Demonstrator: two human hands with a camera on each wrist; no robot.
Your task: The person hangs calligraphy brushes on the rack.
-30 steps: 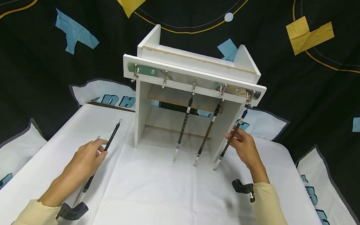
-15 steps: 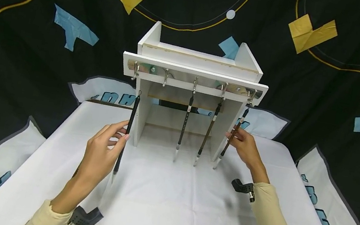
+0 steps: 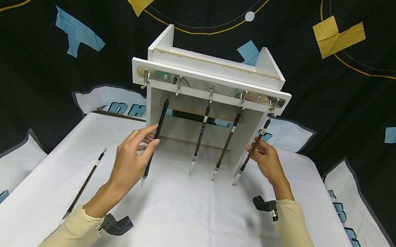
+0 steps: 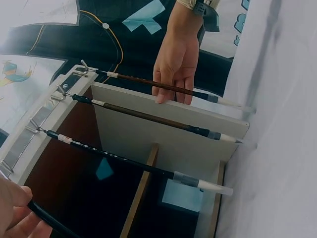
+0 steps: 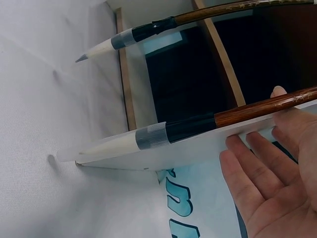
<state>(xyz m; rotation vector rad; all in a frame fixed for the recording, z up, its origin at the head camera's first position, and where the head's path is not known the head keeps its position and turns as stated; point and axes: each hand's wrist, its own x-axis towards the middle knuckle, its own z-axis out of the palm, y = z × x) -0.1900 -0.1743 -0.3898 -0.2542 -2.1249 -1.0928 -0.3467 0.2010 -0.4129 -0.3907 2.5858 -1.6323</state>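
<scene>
My left hand (image 3: pixel 152 140) pinches a black brush (image 3: pixel 159 127) and holds it upright in front of the white rack (image 3: pixel 211 79). The brush's loop is just below the second hook (image 3: pixel 178 90). In the left wrist view that hand (image 4: pixel 17 213) grips the brush's handle (image 4: pixel 52 223) at the bottom left. My right hand (image 3: pixel 254 149) pinches the brown brush (image 3: pixel 261 132) that hangs from the rightmost hook. The right wrist view shows the brush (image 5: pixel 257 110) between thumb and fingers (image 5: pixel 247 168). Two more brushes (image 3: pixel 200 133) (image 3: pixel 228 140) hang from the middle hooks.
Another brush (image 3: pixel 86 183) lies on the white table cover (image 3: pixel 180 226) to the left of my left forearm. Black cloth with yellow and blue tape patches hangs behind the rack. The leftmost hook (image 3: pixel 144 83) carries nothing.
My left hand has lifted the black brush off the table and carried it up and to the right, to the second hook. The right hand has stayed on the brown brush.
</scene>
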